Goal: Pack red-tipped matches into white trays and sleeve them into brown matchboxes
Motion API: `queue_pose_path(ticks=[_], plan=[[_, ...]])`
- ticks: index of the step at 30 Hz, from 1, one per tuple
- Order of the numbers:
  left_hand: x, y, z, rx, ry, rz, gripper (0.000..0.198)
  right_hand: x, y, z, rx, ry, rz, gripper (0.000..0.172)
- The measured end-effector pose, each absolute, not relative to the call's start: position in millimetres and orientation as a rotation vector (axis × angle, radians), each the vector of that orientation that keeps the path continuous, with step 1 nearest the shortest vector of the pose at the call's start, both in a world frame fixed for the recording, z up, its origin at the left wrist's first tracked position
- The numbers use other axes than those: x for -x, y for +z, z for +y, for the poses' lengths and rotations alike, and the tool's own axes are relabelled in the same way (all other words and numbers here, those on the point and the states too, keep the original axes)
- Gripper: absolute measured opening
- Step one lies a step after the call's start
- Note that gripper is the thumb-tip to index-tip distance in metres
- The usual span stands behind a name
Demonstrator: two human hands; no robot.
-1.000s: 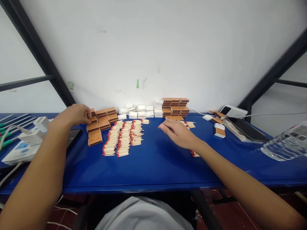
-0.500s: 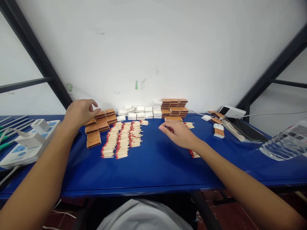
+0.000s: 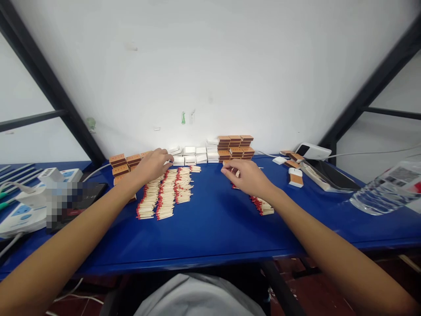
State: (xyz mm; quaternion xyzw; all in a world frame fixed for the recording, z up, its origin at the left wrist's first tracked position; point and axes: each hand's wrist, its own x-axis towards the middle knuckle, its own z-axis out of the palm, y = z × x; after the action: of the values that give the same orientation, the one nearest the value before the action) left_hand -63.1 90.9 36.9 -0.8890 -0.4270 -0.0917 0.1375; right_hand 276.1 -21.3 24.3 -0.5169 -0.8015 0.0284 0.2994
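The left hand (image 3: 154, 163), its fingers loosely curved, is hovering beside the white boxes (image 3: 190, 160) that are standing along the back of the worktop (image 3: 204, 237), while the right hand (image 3: 245, 175) is holding its thumb and forefinger close together near the right-hand matches (image 3: 262, 206); whether either is gripping anything, I cannot tell. Pinching lightly from above would probably be sparing the left-hand matches (image 3: 166, 197) from scattering.

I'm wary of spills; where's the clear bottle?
In the head view, the clear bottle is at the right, on the blue table, beside the black-screened device, right of the right hand.
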Motion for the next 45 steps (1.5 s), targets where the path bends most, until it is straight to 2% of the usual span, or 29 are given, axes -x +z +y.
queue_pose_path(ticks=[8, 16, 19, 22, 26, 33, 37, 45], plan=[[40.5, 39.7, 125.3, 2.643, -0.159, -1.282, 0.028, -291.1, 29.0, -16.1, 1.441, 0.004, -2.094, 0.027], [41.2, 53.4, 99.2, 2.695, -0.329, -1.217, 0.028, -303.9, 36.5, -14.6, 1.555, -0.012, -2.134, 0.026], [27.7, 49.2, 59.9, 2.982, -0.556, -1.015, 0.029, -315.9, 44.4, -17.6, 1.612, 0.226, -2.273, 0.021], [9.2, 34.3, 20.0, 3.187, -0.613, -0.803, 0.026, -326.5, 49.6, -21.1, 1.666, 0.496, -2.372, 0.016], [-5.4, 11.4, -5.9, 3.277, -0.629, -0.749, 0.019, -329.0, 49.7, -23.0, 1.739, 0.587, -2.405, 0.01], [0.2, -0.2, -10.5, 3.237, -0.608, -0.822, 0.032, -319.7, 45.6, -22.1, 1.791, 0.633, -2.41, 0.008], [1.3, -1.1, -13.6, 3.209, -0.617, -0.832, 0.033, -317.7, 43.7, -22.6, 1.714, 0.672, -2.446, 0.013], [1.9, -2.9, -16.5, 3.156, -0.618, -0.89, 0.049, -312.9, 45.9, -28.1, 1.606, 0.745, -2.446, 0.016]])
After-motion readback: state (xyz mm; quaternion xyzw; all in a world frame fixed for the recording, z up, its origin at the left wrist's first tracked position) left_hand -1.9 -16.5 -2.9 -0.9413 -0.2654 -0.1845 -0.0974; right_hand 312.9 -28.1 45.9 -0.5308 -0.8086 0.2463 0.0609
